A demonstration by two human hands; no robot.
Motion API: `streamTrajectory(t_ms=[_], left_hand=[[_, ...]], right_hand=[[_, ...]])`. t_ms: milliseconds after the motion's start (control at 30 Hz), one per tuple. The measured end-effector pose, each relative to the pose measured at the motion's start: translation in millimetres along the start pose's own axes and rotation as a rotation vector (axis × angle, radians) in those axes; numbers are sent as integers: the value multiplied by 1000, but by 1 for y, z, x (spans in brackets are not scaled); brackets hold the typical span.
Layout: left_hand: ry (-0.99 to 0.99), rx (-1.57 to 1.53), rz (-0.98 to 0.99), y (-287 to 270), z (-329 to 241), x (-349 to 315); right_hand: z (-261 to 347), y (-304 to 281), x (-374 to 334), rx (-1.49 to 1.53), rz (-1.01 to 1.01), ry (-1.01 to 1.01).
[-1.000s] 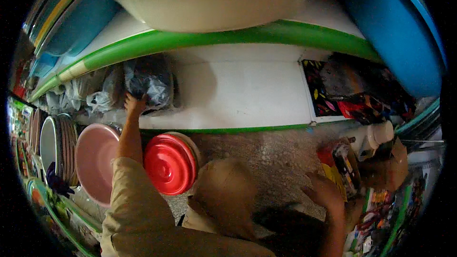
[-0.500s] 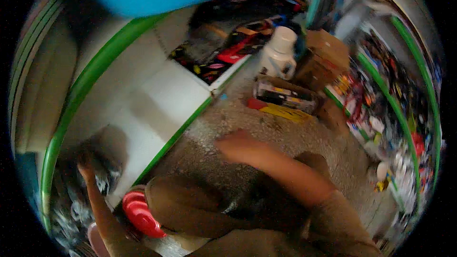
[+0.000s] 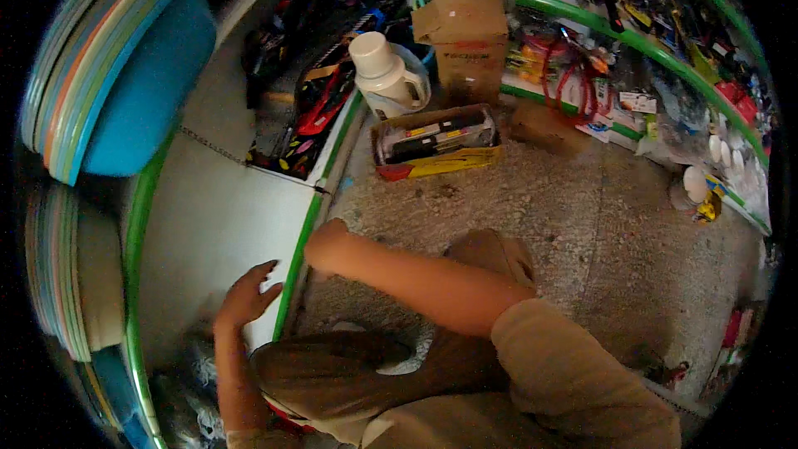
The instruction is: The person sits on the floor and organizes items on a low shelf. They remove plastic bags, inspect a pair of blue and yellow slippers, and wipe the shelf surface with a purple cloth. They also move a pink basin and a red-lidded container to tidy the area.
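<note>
My left hand [image 3: 247,295] is held over the white shelf board [image 3: 212,208], its thumb and fingers apart and nothing in them. My right forearm crosses in front of me to the left, and my right hand [image 3: 329,248] is at the green edge strip of that board. This hand looks curled closed with its back towards me. Its fingers are turned away, so what they hold, if anything, is hidden. My bent knees [image 3: 332,366] are below both hands.
An open box of packaged goods [image 3: 436,141] lies on the rough floor, with a cream thermos jug [image 3: 384,75] and a cardboard box [image 3: 472,50] behind it. Stacked plastic basins [image 3: 150,83] jut out at the left. Crowded green-edged shelves [image 3: 648,46] line the right.
The view has swung, bringing the basins fully in at the left. My left hand has come up from the low shelf and spread over the white board. My right hand is now nearer that board.
</note>
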State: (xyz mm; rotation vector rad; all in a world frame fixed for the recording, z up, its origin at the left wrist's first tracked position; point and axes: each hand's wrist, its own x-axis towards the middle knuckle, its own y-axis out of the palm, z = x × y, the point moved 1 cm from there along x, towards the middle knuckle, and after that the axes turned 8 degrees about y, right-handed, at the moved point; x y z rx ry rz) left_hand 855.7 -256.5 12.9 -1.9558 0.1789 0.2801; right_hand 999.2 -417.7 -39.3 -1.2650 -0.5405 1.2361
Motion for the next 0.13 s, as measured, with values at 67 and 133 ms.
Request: streamTrajectory(t_ms=[67, 133], left_hand=[[41, 117, 63, 9, -25, 14], [54, 184, 71, 13, -40, 23]], right_hand=[[-4, 2, 4, 39, -14, 91], [-10, 8, 12, 37, -11, 123]])
